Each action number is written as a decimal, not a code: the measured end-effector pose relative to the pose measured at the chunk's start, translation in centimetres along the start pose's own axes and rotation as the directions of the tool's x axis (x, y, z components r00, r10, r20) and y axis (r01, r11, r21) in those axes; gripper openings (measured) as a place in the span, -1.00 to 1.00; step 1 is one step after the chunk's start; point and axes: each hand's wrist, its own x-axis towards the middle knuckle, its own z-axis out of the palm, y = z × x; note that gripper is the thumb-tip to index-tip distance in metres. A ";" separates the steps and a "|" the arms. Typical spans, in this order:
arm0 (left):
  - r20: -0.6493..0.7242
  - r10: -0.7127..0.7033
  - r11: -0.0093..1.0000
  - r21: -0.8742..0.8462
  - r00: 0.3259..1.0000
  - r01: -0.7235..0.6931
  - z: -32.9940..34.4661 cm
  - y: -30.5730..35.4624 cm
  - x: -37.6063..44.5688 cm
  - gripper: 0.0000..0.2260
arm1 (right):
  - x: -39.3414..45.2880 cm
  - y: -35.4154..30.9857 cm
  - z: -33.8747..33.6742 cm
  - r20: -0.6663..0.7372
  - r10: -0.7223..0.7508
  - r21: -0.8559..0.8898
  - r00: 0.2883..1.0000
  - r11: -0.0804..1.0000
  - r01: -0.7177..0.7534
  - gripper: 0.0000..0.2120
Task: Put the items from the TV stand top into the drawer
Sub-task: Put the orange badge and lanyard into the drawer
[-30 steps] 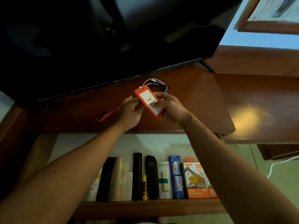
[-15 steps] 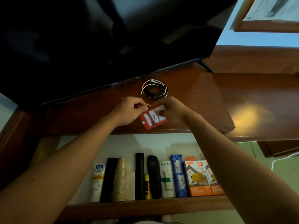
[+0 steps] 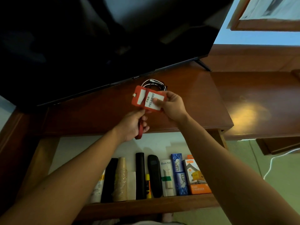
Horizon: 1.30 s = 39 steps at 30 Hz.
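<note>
A: Badges (image 3: 146, 99), two red card holders, one reading "PAS PELAWAT", were held above the TV stand top (image 3: 97, 114), just near of the coiled cable (image 3: 154, 84).

B: Grip state?

A: Right hand (image 3: 172, 106) was pinching the front holder, thumb on its white label, fingers behind. Left hand (image 3: 133, 125) was curled shut around the red lanyard (image 3: 140, 127), which hung out below the fist.

B: Drawer?

A: Drawer (image 3: 146, 207) was pulled open below the stand top, nearer the person. Its far part was bare. The near part was packed: paper cups (image 3: 121, 181), black remote (image 3: 154, 174), orange charger box (image 3: 196, 177), among others.

B: So how should the drop have gone?

A: My read: gather the lanyard fully into the left fist first, so no loop trails and snags the drawer front or the stand edge. Keep both holders stacked under the right-hand pinch. Lower them straight down into the bare far part, lay them flat, lanyard on top or beside.

B: Risk?

A: The back holder looked only loosely caught and could slip. The cable remained on the stand top, so it was likely next.
</note>
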 end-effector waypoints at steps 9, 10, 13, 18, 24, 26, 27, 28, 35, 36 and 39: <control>0.131 0.141 0.549 0.814 0.981 -0.188 0.3 0.8 -2.0 -0.84 | -0.2 1.7 -1.5 0.148 -0.350 -0.770 0.925 0.546 0.330 -0.72; 0.173 0.150 0.492 0.841 0.973 -0.225 0.3 1.3 -2.1 -0.85 | -0.3 1.9 -1.6 0.203 -0.317 -0.796 0.926 0.497 0.345 -0.71; 0.219 0.194 0.291 0.918 0.956 -0.269 -0.1 3.1 -1.9 -0.85 | -0.8 2.2 -2.0 0.329 -0.146 -0.787 0.933 0.504 0.356 -0.74; 0.201 0.276 0.212 0.941 0.940 -0.264 -1.5 4.2 -0.8 -0.87 | -1.7 2.5 -2.7 0.316 0.181 -0.646 0.931 0.760 0.072 -0.79; -0.030 0.168 0.816 0.566 0.985 -0.122 -2.0 1.9 -0.8 -0.90 | -3.2 2.7 -3.1 0.388 0.275 -0.120 0.879 0.961 -0.248 -0.74; -0.073 0.055 0.952 0.305 0.996 -0.030 -1.9 0.6 -1.1 -0.86 | -3.5 2.8 -2.8 0.385 0.241 0.055 0.891 0.958 -0.282 -0.72; -0.088 0.022 0.977 0.215 0.996 -0.003 -1.7 -0.1 -1.3 -0.84 | -3.5 3.0 -2.6 0.368 0.218 0.132 0.904 0.950 -0.284 -0.71; -0.109 0.002 0.988 0.157 0.994 0.015 -1.4 -0.7 -1.4 -0.83 | -3.6 3.1 -2.5 0.341 0.201 0.193 0.919 0.941 -0.277 -0.71; -0.155 -0.015 0.987 0.156 0.988 0.040 0.6 -3.9 -2.2 -0.88 | -3.5 4.7 -1.7 0.063 0.222 0.287 0.973 0.930 -0.230 -0.77; -0.162 0.008 0.974 0.223 0.987 0.029 0.7 -4.0 -2.3 -0.88 | -3.6 4.9 -1.5 0.012 0.213 0.235 0.977 0.949 -0.210 -0.79; -0.196 0.114 0.881 0.472 0.974 -0.008 0.8 -4.0 -2.5 -0.87 | -3.7 5.3 -1.2 -0.168 0.116 -0.068 0.979 0.989 -0.129 -0.81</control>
